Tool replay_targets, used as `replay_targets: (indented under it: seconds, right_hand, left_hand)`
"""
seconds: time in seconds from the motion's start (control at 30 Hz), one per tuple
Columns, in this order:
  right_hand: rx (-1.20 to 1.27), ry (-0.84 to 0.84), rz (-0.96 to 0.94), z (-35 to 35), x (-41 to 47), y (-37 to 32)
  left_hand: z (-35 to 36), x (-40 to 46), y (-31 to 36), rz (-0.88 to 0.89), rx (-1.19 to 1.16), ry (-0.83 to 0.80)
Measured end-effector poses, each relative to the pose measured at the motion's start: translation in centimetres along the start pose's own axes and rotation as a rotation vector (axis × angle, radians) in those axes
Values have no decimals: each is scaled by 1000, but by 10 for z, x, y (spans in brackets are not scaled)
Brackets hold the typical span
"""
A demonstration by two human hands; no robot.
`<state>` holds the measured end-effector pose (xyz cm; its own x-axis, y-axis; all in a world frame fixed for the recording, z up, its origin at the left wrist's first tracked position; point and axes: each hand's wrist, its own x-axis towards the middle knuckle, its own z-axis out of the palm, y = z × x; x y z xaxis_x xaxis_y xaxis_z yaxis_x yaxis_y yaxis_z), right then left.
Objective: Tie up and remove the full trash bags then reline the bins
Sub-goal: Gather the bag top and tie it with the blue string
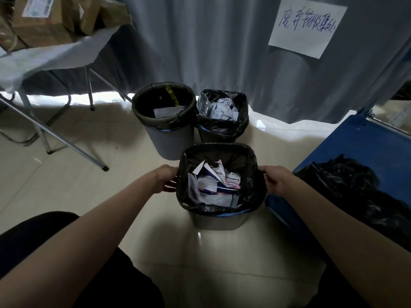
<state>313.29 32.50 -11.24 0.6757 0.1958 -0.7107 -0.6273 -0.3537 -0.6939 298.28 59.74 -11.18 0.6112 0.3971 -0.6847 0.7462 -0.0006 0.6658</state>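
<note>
A grey square bin (216, 221) stands on the floor right in front of me, lined with a black trash bag (252, 185) that holds crumpled paper (216, 185). My left hand (165, 177) grips the bag's folded edge on the bin's left side. My right hand (277, 180) grips the bag's edge on the right side. Behind it stand a round grey bin (169, 138) with a black liner and little inside, and a square bin (222, 130) whose black bag is full of crumpled paper.
A blue platform (355, 147) at the right carries a heap of black plastic bags (360, 190). A folding table (44, 56) with cardboard boxes (44, 18) stands at the left, its metal legs reaching toward the bins. A grey curtain with a paper sign (308, 25) hangs behind.
</note>
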Motion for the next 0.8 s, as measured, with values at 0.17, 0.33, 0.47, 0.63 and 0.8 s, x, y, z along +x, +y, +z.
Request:
replay_targets:
  seconds: [0.17, 0.33, 0.47, 0.63, 0.8]
  right_hand:
    - [129, 79, -82, -1, 3, -10]
    - [224, -22, -58, 4, -1, -24]
    - [225, -16, -50, 8, 6, -35]
    - [150, 76, -126, 18, 25, -41]
    - [141, 147, -224, 26, 37, -40]
  left_hand:
    - [-8, 9, 10, -20, -90, 60]
    - [-16, 10, 34, 75, 9, 96]
    - [-15, 15, 51, 112, 84, 97]
    - [-8, 30, 64, 152, 51, 247]
    - [-5, 49, 79, 256, 56, 369]
